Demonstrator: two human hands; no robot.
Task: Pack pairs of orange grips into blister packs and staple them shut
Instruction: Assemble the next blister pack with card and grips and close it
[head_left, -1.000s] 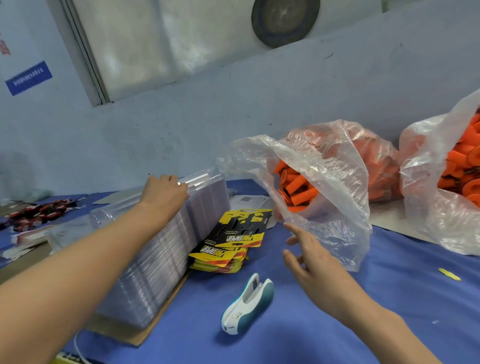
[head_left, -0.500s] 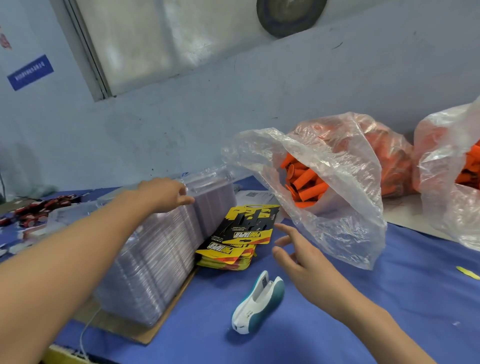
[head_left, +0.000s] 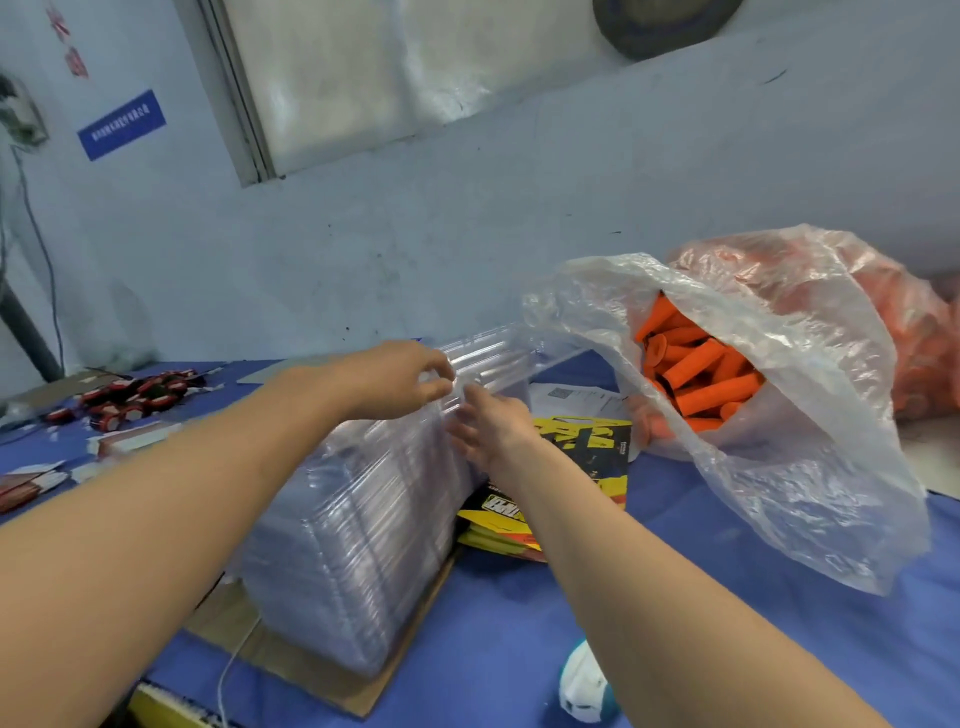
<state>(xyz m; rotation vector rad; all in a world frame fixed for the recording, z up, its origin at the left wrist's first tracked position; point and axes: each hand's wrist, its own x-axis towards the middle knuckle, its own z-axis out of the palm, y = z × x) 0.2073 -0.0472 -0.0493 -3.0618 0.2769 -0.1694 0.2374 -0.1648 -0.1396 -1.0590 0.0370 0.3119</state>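
A tall stack of clear blister packs lies on cardboard on the blue table. My left hand pinches the edge of the top blister pack at the stack's far end, and this pack sits slightly raised. My right hand is beside it with spread fingers touching the same end of the stack. Orange grips fill an open clear plastic bag to the right. Yellow-and-black printed cards lie between stack and bag. A white and teal stapler shows partly under my right forearm.
A second bag of orange grips stands at the back right against the wall. Small red-and-black parts and paper scraps lie at the left. A white printed sheet sits behind the cards. Cardboard juts out under the stack.
My right hand has moved left from the space near the bag to the end of the stack. My left hand has shifted to the far end and taken hold of the top pack.
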